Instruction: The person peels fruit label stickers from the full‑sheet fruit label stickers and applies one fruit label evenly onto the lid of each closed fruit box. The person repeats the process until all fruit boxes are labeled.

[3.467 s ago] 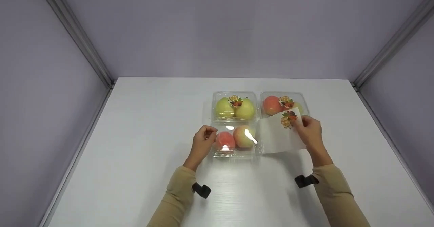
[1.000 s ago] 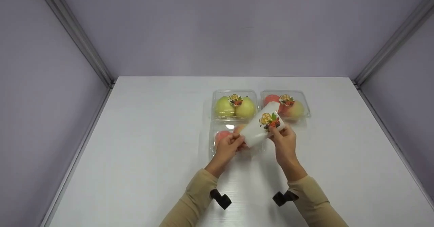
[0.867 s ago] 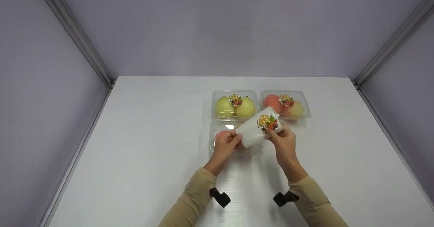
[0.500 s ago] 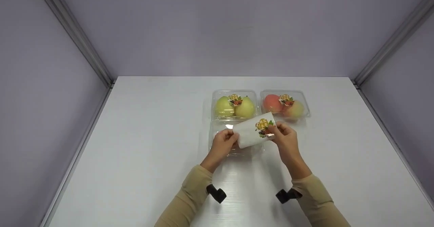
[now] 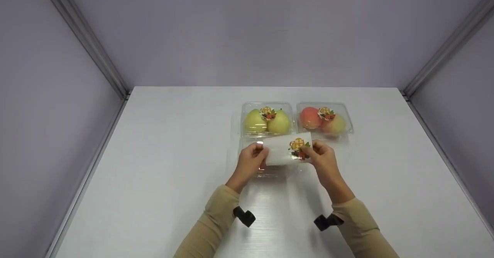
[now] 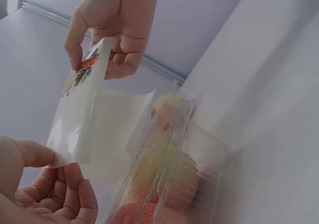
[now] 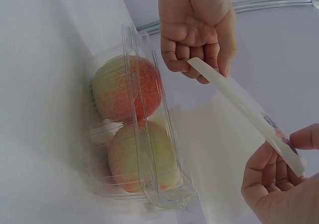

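Both hands hold up a folded white sticker sheet (image 5: 278,152) over the front clear fruit box (image 5: 276,172). My left hand (image 5: 249,163) pinches its left end between thumb and fingers. At the right end, my right hand (image 5: 325,161) pinches it, thumb on the printed fruit sticker (image 5: 298,147). In the left wrist view the sheet (image 6: 75,119) bends, with a second flap hanging behind it. Below, the front box (image 7: 142,134) is closed and holds red-and-yellow apples (image 7: 127,87); the head view mostly hides them under the sheet and left hand.
Behind the sheet stands a clear box of green pears (image 5: 267,122) with a fruit sticker on its lid. To its right, another stickered box (image 5: 325,119) holds a red fruit and a yellowish one. The white table (image 5: 173,146) is enclosed by pale panels.
The left hand has left the front box's left edge and taken the sheet's other end. The right hand moved left with the sheet, which then turned from slanted to nearly level.
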{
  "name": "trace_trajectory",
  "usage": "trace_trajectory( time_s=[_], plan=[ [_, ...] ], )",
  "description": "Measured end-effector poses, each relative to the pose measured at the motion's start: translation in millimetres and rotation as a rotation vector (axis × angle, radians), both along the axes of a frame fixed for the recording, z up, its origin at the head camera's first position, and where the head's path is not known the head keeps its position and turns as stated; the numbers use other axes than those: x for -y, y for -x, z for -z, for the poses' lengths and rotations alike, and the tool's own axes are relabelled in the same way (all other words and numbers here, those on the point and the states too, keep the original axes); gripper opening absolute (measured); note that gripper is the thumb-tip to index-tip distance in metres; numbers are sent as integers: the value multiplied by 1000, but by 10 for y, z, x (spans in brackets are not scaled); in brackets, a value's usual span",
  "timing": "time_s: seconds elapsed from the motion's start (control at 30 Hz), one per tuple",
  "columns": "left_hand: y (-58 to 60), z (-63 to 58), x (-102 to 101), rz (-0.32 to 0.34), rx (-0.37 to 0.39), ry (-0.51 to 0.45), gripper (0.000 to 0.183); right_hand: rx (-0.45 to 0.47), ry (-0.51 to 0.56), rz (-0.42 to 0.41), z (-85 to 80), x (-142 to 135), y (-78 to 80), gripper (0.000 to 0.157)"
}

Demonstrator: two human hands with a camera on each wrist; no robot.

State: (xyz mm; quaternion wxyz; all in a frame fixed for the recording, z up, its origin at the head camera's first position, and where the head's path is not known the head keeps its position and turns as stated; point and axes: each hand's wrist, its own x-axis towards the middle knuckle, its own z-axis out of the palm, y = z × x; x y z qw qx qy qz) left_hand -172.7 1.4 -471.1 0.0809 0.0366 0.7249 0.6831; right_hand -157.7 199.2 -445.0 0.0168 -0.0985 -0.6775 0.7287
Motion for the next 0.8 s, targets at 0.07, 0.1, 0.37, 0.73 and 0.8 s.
trace_trajectory(
  time_s=[0.07,0.1,0.37,0.73,0.8],
  plan=[
    [8,1,6,-10,-10,5,22,4,-9,-5,-1,-2,2,17],
    [16,8,8,-16,-14,7,22,4,-11,-6,-2,-4,1,17],
    [3,19,20,-46,-42,6,22,-10,-34,7,13,9,10,21],
    [-2,39,51,-178,-146,37,19,-54,46,17,3,24,1,23],
    [-7,37,62,-194,-163,45,18,-53,48,14,3,28,2,22]
  ],
)
